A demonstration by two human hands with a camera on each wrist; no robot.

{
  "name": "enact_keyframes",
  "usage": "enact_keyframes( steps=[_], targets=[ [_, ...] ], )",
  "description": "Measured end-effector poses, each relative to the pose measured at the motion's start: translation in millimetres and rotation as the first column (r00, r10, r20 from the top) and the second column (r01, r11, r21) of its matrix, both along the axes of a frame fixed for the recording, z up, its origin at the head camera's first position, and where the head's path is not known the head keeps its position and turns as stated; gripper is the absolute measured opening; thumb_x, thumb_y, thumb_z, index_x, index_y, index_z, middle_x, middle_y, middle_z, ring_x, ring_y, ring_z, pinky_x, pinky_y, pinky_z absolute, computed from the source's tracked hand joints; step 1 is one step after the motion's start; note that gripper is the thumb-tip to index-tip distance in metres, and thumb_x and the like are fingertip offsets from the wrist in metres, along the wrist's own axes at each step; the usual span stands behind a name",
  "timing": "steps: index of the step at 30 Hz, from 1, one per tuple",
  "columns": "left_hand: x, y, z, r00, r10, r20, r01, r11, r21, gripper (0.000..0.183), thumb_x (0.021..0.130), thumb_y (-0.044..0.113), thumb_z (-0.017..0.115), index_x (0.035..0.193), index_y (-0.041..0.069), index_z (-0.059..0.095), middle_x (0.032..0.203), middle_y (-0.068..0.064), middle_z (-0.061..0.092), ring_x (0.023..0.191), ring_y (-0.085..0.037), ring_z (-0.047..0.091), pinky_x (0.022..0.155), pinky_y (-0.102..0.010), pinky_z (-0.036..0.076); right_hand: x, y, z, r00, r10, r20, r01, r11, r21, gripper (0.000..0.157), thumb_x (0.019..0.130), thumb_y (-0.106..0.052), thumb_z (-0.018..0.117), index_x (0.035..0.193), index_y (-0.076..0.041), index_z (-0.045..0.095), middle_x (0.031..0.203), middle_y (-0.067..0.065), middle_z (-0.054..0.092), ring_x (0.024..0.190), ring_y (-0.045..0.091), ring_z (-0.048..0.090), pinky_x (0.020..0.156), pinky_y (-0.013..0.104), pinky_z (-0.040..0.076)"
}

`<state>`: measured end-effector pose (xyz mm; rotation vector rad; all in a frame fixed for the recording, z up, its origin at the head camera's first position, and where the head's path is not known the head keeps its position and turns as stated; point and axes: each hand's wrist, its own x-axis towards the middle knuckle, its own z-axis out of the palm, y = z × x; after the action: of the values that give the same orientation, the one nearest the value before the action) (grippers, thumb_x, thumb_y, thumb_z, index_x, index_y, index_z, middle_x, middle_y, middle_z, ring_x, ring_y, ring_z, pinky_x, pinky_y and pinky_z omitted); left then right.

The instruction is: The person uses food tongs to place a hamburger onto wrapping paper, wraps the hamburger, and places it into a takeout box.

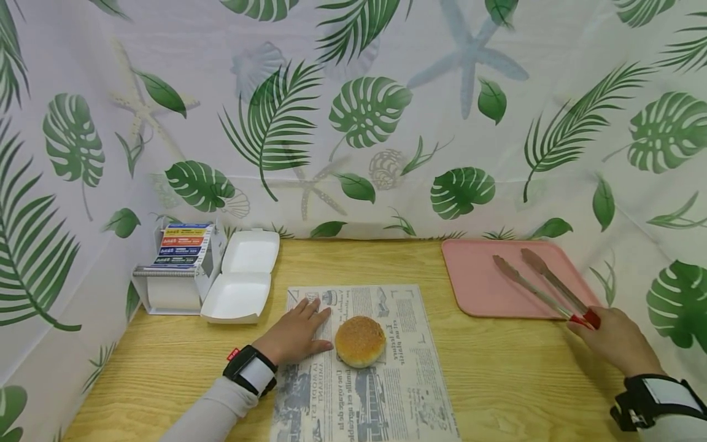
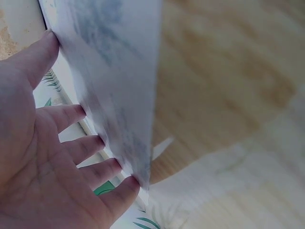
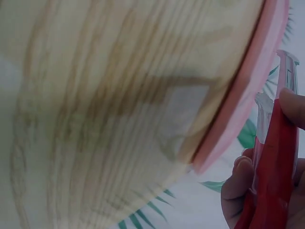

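A sesame-topped burger bun (image 1: 360, 341) sits on a sheet of newsprint-patterned paper (image 1: 409, 380) on the wooden table. The left hand (image 1: 298, 331) lies on the paper's left part, fingers spread, its thumb just beside the bun. Seen from the left wrist, the fingertips of the left hand (image 2: 71, 157) touch the paper (image 2: 114, 62). Over at the right, the right hand (image 1: 618, 337) grips metal tongs (image 1: 544, 288) by their red handles. The tongs' two arms reach over the pink tray (image 1: 469, 270). In the right wrist view, fingers wrap round the red handle (image 3: 276, 167).
At the back left stands a dispenser (image 1: 182, 264) with several coloured, labelled strips. An opened white foam takeout box (image 1: 243, 294) is beside it. Behind the wooden table (image 1: 353, 261) hangs a leaf-patterned cloth (image 1: 409, 166), which also covers both sides.
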<state>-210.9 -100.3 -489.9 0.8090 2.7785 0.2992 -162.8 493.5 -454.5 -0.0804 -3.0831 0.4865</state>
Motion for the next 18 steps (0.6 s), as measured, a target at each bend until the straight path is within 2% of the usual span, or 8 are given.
enact_keyframes(
  steps=[7, 14, 18],
  targets=[
    [0.4, -1.1, -0.5, 1.000, -0.006, -0.005, 0.006, 1.000, 0.003, 0.075, 0.098, 0.051, 0.061, 0.157, 0.010, 0.039, 0.163, -0.021, 0.028, 0.150, -0.043, 0.021, 0.118, -0.056, 0.027, -10.8, 11.6, -11.7, 0.997, -0.049, 0.055, 0.050, 0.999, -0.017, 0.062, 0.097, -0.041, 0.068, 0.099, 0.019, 0.056, 0.080, 0.025, 0.059, 0.073, 0.039, 0.059, 0.063, 0.054, 0.048],
    [2.3, -1.9, 2.9, 1.000, -0.022, -0.007, 0.022, 1.000, 0.008, 0.074, 0.099, 0.049, 0.062, 0.156, 0.008, 0.040, 0.161, -0.022, 0.030, 0.150, -0.044, 0.022, 0.116, -0.056, 0.029, -18.2, 14.5, -10.0, 0.993, -0.042, 0.108, 0.044, 0.999, -0.017, 0.063, 0.097, -0.043, 0.066, 0.103, 0.019, 0.055, 0.079, 0.020, 0.059, 0.070, 0.032, 0.056, 0.058, 0.040, 0.044],
    [2.4, -2.3, 3.1, 1.000, -0.009, -0.003, 0.009, 1.000, 0.002, 0.075, 0.098, 0.050, 0.061, 0.157, 0.009, 0.039, 0.162, -0.021, 0.029, 0.150, -0.043, 0.021, 0.117, -0.056, 0.028, -22.1, 11.4, -6.9, 0.987, -0.046, 0.153, 0.047, 0.999, -0.006, 0.069, 0.097, -0.046, 0.064, 0.107, 0.021, 0.053, 0.080, 0.022, 0.060, 0.072, 0.033, 0.058, 0.058, 0.040, 0.045]
  ],
)
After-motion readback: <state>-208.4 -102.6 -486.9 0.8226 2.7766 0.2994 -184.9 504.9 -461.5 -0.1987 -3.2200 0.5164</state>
